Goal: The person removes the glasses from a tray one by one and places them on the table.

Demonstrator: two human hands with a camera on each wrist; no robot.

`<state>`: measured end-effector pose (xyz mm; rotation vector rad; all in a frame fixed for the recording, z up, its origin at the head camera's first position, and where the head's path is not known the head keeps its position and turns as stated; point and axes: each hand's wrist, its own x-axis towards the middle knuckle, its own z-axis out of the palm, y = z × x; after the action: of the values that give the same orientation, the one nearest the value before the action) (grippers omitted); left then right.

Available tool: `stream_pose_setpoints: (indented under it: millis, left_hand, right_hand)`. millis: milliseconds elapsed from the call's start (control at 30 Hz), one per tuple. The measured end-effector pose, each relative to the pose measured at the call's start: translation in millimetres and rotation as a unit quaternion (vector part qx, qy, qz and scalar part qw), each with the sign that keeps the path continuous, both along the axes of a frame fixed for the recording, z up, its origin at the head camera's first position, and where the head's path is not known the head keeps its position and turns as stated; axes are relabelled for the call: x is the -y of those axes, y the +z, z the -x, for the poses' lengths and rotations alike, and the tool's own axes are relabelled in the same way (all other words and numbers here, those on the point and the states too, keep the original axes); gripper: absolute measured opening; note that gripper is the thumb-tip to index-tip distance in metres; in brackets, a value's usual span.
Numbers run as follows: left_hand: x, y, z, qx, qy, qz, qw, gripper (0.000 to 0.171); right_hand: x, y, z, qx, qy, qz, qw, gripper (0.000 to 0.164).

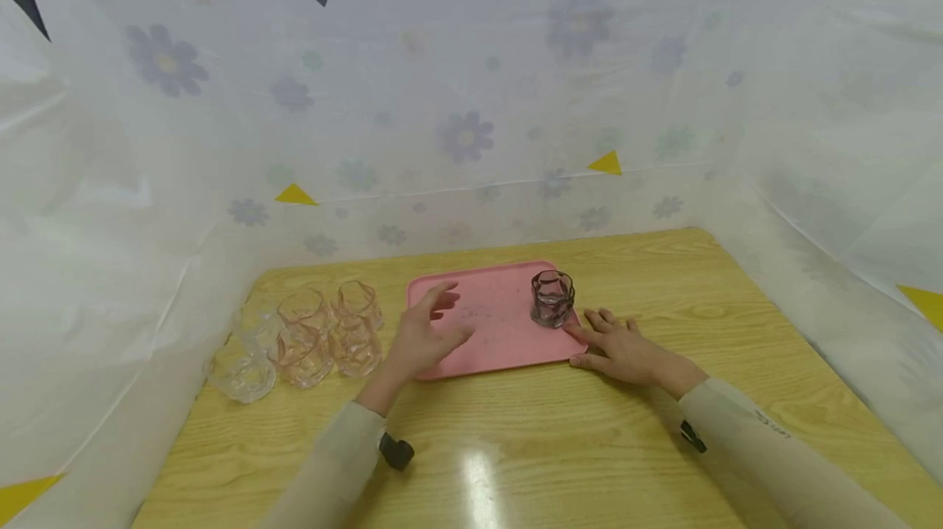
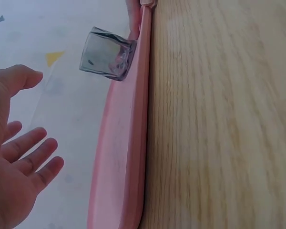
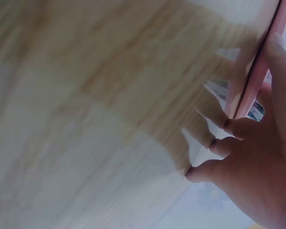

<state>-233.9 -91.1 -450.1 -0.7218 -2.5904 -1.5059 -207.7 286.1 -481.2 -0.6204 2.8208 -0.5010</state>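
Observation:
On the right part of a pink tray (image 1: 486, 332) a smoky grey faceted glass (image 1: 551, 300) stands upright. My left hand (image 1: 423, 341) hovers over the tray's left end, fingers and thumb spread apart with nothing between them. At the near right corner, my right hand (image 1: 622, 349) lies palm down, touching the tray's rim with thumb and index finger. Its other fingers (image 3: 219, 145) rest spread on the wooden table beside the tray. The left wrist view shows the grey glass (image 2: 107, 55) near the right hand's fingers.
Left of the tray several glasses stand close together: pinkish ones, such as a pink glass (image 1: 355, 345), and clear ones, such as a clear glass (image 1: 243, 373). The wooden table (image 1: 471, 431) is bordered by white patterned sheeting (image 1: 457, 70) at the back and sides.

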Motion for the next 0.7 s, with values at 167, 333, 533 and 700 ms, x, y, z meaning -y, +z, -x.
stream_pose_setpoints:
  millis: [167, 333, 533, 700]
  left_hand:
    - [-19.6, -4.8, 11.0, 0.016, -0.007, 0.001, 0.9998, 0.074]
    - [-38.1, -10.2, 20.8, 0.042, -0.019, 0.003, 0.9989, 0.075]
    - [-60.0, -17.8, 31.9, 0.060, -0.034, -0.007, 0.9976, 0.080]
    - [-76.5, -20.7, 37.0, 0.071, -0.046, -0.001, 0.9965, 0.082]
  right_hand:
    - [0.3, -0.2, 0.3, 0.001, -0.001, 0.000, 1.000, 0.073]
    - [-0.1, -0.2, -0.2, -0.001, -0.002, 0.000, 1.000, 0.073]
    - [-0.5, -1.5, 0.9, -0.003, -0.003, -0.002, 1.000, 0.073]
    - [0.2, -1.8, 1.5, -0.001, -0.003, -0.005, 1.000, 0.073]
